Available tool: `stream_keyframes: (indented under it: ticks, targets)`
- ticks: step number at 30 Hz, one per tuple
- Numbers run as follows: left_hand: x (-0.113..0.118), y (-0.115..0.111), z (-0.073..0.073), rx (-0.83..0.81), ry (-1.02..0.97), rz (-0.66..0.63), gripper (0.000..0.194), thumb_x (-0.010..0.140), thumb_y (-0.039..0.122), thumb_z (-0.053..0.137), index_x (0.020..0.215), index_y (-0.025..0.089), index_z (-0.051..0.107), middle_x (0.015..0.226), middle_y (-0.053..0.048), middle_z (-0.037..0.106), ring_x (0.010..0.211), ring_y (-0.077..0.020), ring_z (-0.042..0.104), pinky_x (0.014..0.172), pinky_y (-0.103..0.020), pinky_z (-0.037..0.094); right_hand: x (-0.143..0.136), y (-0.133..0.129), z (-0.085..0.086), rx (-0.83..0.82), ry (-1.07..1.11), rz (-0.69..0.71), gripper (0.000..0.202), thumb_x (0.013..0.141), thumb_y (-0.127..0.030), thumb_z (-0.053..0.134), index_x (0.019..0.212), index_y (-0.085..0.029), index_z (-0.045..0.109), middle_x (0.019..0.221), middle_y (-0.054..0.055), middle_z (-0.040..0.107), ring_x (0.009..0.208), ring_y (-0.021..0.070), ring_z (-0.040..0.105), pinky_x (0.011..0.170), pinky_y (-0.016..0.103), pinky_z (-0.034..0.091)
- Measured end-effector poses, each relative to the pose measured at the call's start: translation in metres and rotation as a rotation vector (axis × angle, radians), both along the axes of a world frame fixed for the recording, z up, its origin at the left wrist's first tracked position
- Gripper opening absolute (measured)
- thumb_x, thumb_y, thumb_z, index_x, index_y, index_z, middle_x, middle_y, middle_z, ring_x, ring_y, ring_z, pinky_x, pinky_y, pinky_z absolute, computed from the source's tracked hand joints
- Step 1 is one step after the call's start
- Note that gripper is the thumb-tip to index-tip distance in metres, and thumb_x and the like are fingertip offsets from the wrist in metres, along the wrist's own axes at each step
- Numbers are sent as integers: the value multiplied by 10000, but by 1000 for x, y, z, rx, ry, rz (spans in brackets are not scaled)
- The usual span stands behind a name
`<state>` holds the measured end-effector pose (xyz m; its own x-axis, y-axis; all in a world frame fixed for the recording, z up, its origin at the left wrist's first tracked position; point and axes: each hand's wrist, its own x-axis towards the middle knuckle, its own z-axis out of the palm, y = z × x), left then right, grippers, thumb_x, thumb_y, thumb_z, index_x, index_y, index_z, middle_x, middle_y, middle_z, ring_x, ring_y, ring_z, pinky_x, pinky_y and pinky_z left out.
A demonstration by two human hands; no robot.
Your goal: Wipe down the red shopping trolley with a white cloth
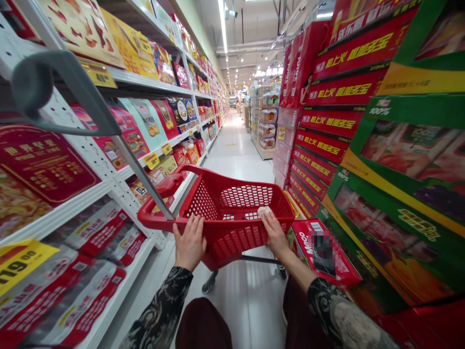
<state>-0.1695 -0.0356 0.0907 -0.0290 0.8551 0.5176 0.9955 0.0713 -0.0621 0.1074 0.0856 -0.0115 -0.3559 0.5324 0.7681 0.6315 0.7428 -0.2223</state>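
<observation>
A red plastic shopping basket on wheels (232, 242) stands in front of me, with holes in its walls and no goods visible inside. My left hand (189, 242) rests on its near rim at the left, fingers stretched forward over the edge. At the right of the same rim is my right hand (274, 232). Under its fingertips is a small crumpled white thing (264, 211), perhaps a tissue, pressed near the rim. A metal pole (141, 174) rises from the basket's left corner to a grey handle (82, 92), which neither hand touches.
White shelves (156, 82) of packaged food run along the left. Stacked red drink cases (327, 116) and green juice boxes (399, 194) line the right, close to the basket. A red box (323, 252) stands low beside my right hand. The pale aisle floor (232, 145) stretches ahead.
</observation>
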Motion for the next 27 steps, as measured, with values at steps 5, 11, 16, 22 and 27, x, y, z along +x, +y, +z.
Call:
stream_keyframes:
  ticks: [5, 11, 16, 22, 27]
  targets:
    - [3, 5, 9, -10, -16, -4, 443, 766, 196, 411, 1199, 150, 496, 1239, -135, 545, 1185, -272, 441, 1035, -621, -3, -14, 15, -5, -61, 37, -28, 682, 745, 42, 269, 1377, -214, 279, 1405, 53, 352, 1352, 164, 129, 1072, 434, 279]
    - [-9, -17, 9, 166, 43, -13, 502, 772, 229, 458, 1266, 148, 414, 1306, -149, 475, 1261, -273, 356, 1064, -551, 59, -22, 39, 0, -119, 11, -24, 644, 733, 44, 273, 1339, -149, 371, 1382, 92, 384, 1349, 168, 152, 1062, 418, 294]
    - [-49, -48, 16, 380, -5, 146, 678, 761, 329, 507, 1353, 111, 260, 1360, -202, 382, 1297, -304, 282, 1050, -536, 139, -30, 59, 8, -221, -3, -32, 615, 727, 39, 307, 1310, -123, 419, 1363, 118, 405, 1344, 194, 178, 1053, 435, 298]
    - [-43, -52, 25, 246, 38, 174, 491, 759, 304, 495, 1225, 152, 464, 1247, -134, 530, 1238, -304, 357, 1056, -564, 51, -78, 50, 25, -244, 71, 123, 674, 675, 68, 307, 1312, -126, 413, 1353, 110, 422, 1333, 194, 215, 1059, 446, 294]
    - [-8, -42, 29, 152, 21, 150, 506, 758, 275, 464, 1249, 151, 444, 1276, -128, 510, 1224, -293, 380, 1046, -590, -17, -132, 0, 59, -211, 145, 406, 726, 658, 76, 292, 1343, -153, 362, 1403, 70, 352, 1340, 164, 194, 1085, 410, 264]
